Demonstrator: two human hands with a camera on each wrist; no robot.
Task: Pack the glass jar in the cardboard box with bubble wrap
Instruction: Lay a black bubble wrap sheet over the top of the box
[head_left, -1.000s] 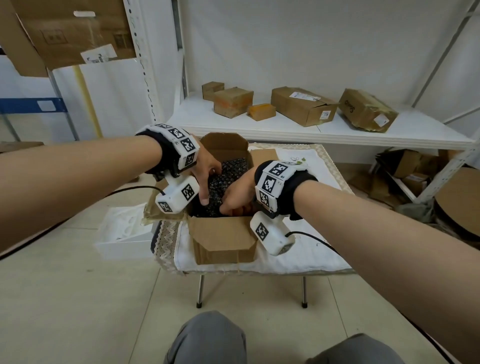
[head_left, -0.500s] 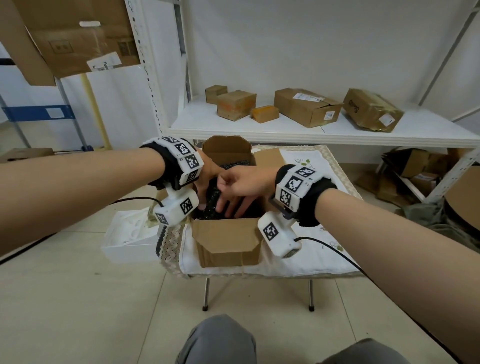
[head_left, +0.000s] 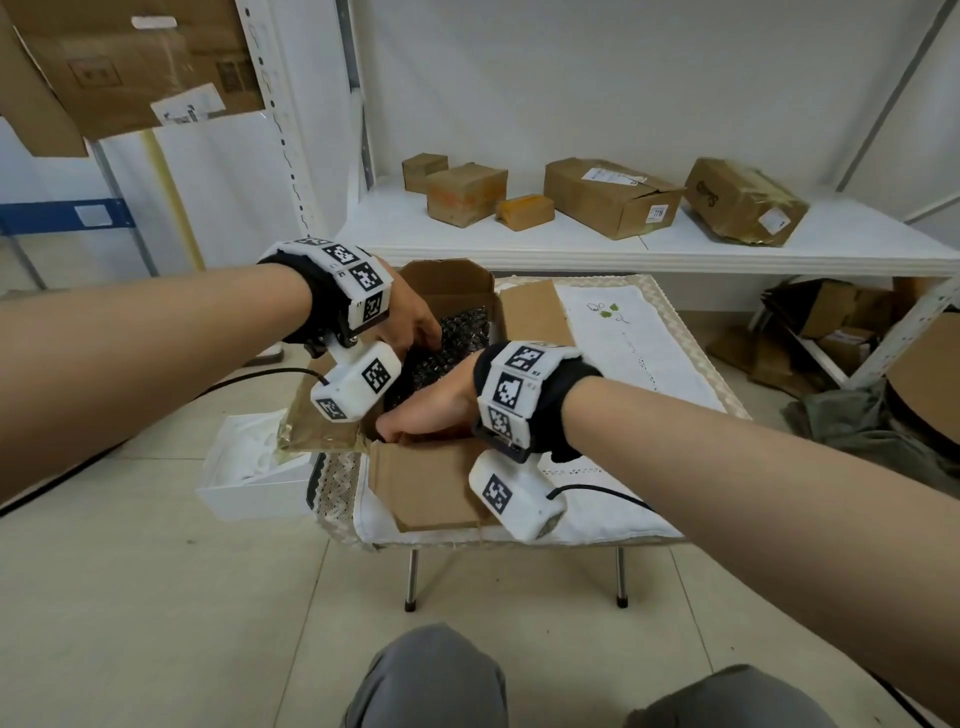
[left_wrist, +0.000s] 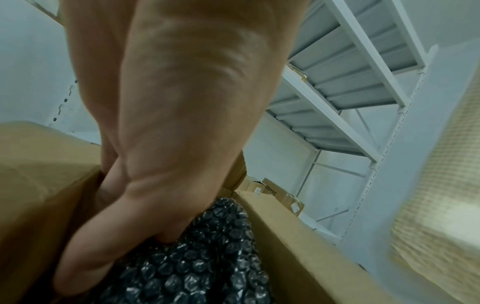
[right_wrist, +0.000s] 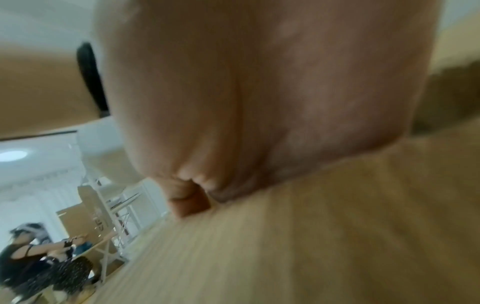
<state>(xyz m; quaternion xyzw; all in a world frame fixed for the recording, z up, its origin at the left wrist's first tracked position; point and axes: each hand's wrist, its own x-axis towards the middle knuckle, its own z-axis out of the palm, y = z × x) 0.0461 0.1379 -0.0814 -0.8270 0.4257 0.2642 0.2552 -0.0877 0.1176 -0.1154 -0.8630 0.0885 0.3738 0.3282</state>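
An open cardboard box (head_left: 431, 488) stands on a small cloth-covered table. Dark bubble wrap (head_left: 460, 338) fills its inside, and no glass jar shows anywhere. My left hand (head_left: 418, 327) reaches in at the box's left side. In the left wrist view its fingers (left_wrist: 103, 246) run down between the box wall (left_wrist: 298, 246) and the bubble wrap (left_wrist: 207, 257), pressing on the wrap. My right hand (head_left: 436, 410) dips into the box just behind the near wall, so its fingertips are hidden. The right wrist view shows only its palm (right_wrist: 259, 102) above blurred cardboard (right_wrist: 311, 236).
The table's white cloth (head_left: 623, 338) lies bare to the right of the box. A white tray (head_left: 249, 467) sits on the floor at the table's left. Behind runs a white shelf (head_left: 779, 244) with several cardboard boxes. My knees are at the bottom edge.
Half a second ago my right hand hovered over the box with its fingers reaching in. It has since dropped to the near wall. My left hand stays at the box's left side.
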